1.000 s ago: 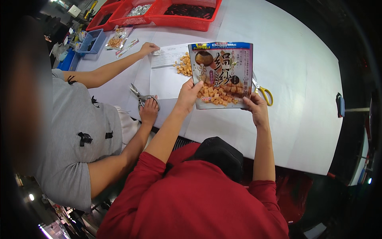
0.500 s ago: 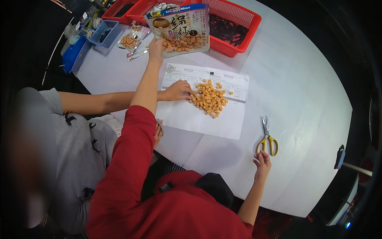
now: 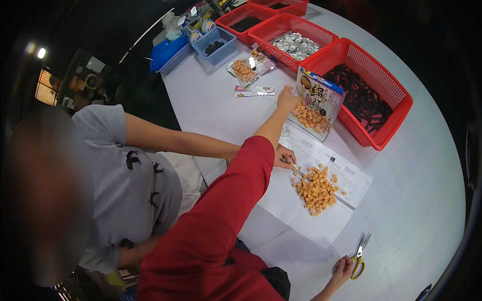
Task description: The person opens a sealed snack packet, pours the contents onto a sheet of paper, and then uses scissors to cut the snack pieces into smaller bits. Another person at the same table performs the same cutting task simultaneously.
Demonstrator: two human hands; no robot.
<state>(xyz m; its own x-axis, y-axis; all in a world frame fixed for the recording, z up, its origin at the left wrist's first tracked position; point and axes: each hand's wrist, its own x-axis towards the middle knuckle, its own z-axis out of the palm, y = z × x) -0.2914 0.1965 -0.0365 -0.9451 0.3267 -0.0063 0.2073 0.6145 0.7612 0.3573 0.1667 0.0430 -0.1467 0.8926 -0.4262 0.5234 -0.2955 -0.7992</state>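
Note:
My left arm, in a red sleeve, reaches across to an upright printed pouch of treats [image 3: 317, 106]. At the pouch's left edge, my left hand [image 3: 287, 99] is closed, its fingers partly hidden. My right hand [image 3: 343, 269] is low on the right, fingers closed over one handle of yellow-handled scissors [image 3: 359, 258]. The scissors lie on the table, blades pointing away from me. A heap of small orange-tan cubes [image 3: 315, 190] rests on printed paper sheets [image 3: 286, 200]. A co-worker's hand [image 3: 284, 157] is at the heap's left side, beneath my forearm.
Red baskets stand along the far side: one with dark slender pieces [image 3: 401, 103], one with white-silver packets [image 3: 329, 37], another with dark contents [image 3: 221, 22]. A smaller treat pouch [image 3: 251, 67], a flat strip [image 3: 253, 94] and a blue basket [image 3: 217, 56] are far left. The co-worker sits left.
The view has swung left, so the table appears farther right. My right fingers now cover a scissors handle that showed before. The pouch appears tilted, with my left hand still at its edge.

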